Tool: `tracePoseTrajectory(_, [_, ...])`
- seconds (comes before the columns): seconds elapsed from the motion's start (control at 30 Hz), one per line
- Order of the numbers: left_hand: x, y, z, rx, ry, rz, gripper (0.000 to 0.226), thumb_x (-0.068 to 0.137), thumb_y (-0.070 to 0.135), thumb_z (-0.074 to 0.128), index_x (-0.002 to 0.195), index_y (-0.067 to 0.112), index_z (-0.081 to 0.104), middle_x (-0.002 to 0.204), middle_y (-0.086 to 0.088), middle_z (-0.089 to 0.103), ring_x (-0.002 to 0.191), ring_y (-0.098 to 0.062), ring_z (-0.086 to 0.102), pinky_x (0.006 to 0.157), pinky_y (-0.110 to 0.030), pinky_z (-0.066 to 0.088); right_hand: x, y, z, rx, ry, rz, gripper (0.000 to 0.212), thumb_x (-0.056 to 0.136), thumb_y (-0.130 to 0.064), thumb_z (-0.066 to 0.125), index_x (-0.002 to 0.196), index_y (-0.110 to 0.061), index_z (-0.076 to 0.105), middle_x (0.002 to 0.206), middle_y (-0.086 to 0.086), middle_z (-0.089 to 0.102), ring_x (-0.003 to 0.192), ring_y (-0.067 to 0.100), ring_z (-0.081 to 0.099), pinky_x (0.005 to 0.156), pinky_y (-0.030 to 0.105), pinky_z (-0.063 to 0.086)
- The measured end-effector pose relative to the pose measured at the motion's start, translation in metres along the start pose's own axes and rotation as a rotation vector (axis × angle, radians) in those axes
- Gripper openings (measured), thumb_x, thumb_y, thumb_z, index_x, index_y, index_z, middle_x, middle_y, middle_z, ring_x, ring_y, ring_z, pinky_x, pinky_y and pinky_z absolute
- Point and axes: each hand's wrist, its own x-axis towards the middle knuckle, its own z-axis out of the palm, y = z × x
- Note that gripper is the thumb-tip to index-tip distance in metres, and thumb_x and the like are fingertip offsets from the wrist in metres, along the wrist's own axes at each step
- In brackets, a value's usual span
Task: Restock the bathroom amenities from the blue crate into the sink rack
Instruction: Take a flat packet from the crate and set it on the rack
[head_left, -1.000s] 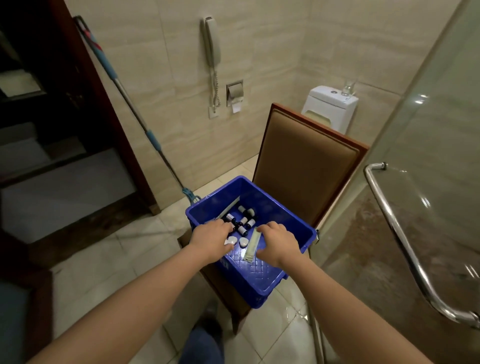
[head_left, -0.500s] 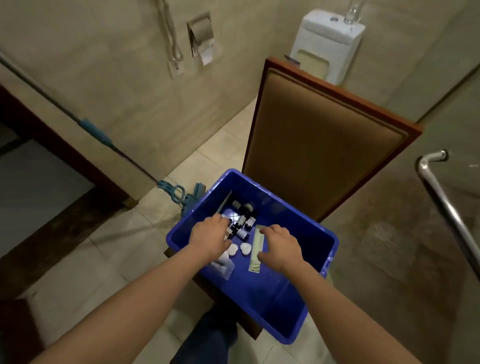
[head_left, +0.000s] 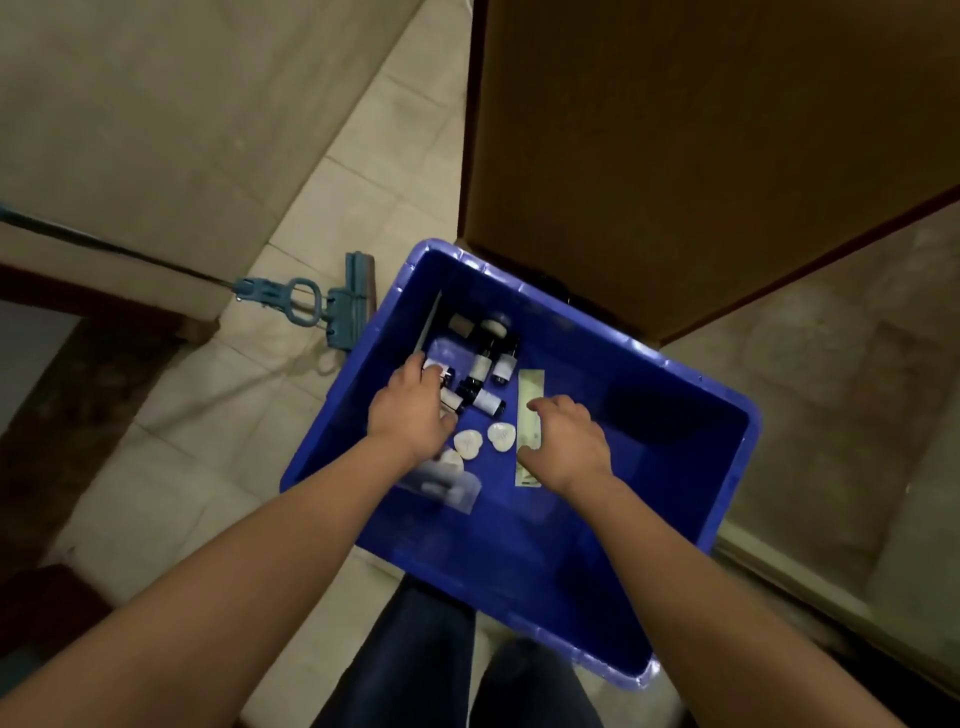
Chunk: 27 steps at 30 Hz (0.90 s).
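Looking down into the crate (head_left: 649, 530), which sits before a padded chair back (head_left: 701, 145). Both hands are inside it. The left hand (head_left: 413, 415) reaches among the small bottles (head_left: 485, 371) clustered in the far left corner, its fingers curled over one white-labelled bottle; whether it truly grips is not visible. The right hand (head_left: 566, 441) lies palm down on a long pale sachet (head_left: 531, 395), fingers bent loosely, not clenched. Two white heart-shaped soaps (head_left: 467, 443) lie between the hands, and a clear packet (head_left: 441, 486) lies under the left wrist. A mop (head_left: 332, 306) rests on the tiled floor (head_left: 171, 441) just left of the crate. The sink rack is out of view.
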Motion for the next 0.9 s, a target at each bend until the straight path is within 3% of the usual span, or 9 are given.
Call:
tracePoseTrajectory(0.13, [0.020,-0.006,0.021,-0.034,-0.029,-0.039,0.066,0.091,0.036,0.062,0.144,0.012,0.031,0.162,-0.011,0.000,0.147,-0.032,0.014,0.112,-0.044,0.031,0.024,0.004,0.020,0.027,-0.032,0.029,0.055,0.088,-0.032,0.064,0.136,-0.016,0.045,0.138,0.007,0.044,0.129,0.029,0.039,0.099,0.041,0.040])
tracePoseTrajectory(0.3, [0.036,-0.011,0.037,-0.048,-0.007,-0.084,0.070,0.089,0.033,0.064,0.145,0.010,0.030,0.161,-0.014,-0.004,0.142,-0.035,0.024,0.111,-0.046,0.032,0.046,0.006,0.038,0.084,-0.021,0.086,0.056,0.087,-0.031,0.066,0.136,-0.015,0.044,0.138,0.008,0.044,0.127,0.030,0.041,0.096,0.040,0.040])
tracePoseTrajectory(0.67, [0.057,-0.007,0.062,-0.040,0.014,-0.123,0.072,0.091,0.030,0.057,0.150,0.008,0.021,0.161,-0.015,0.002,0.143,-0.035,0.016,0.114,-0.046,0.026,0.071,0.007,0.075,0.189,0.012,0.237,0.046,0.087,-0.011,0.059,0.131,-0.013,0.043,0.134,0.008,0.040,0.118,0.027,0.043,0.078,0.038,0.049])
tracePoseTrajectory(0.9, [0.056,-0.008,0.076,-0.077,0.218,-0.102,0.061,0.093,0.015,0.050,0.149,0.007,0.026,0.157,-0.014,0.016,0.139,-0.032,0.026,0.109,-0.042,0.035,0.081,0.008,0.091,0.180,0.144,0.273,0.050,0.080,0.007,0.053,0.126,-0.011,0.045,0.132,0.010,0.037,0.114,0.027,0.041,0.069,0.034,0.048])
